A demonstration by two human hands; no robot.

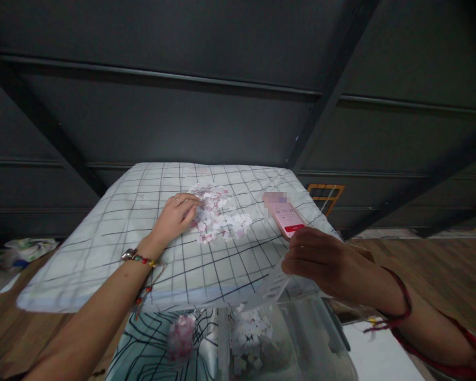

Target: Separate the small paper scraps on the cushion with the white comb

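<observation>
White paper scraps (222, 225) on the checked cloth (222, 264) lie at the left hand (173, 216), its grip unclear, best touched lightly while the right hand (316, 262) pinches a plastic sheet (275, 284) steadily.

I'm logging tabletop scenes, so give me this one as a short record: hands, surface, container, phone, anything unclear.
Left hand: fingers at the paper scrap pile
Right hand: pinching a translucent slotted piece
Surface: white cloth with dark grid lines
Container: clear plastic box, loose scraps inside
Phone: right of the pile, screen lit
Unclear: pink item left of the box, too blurred to name
</observation>
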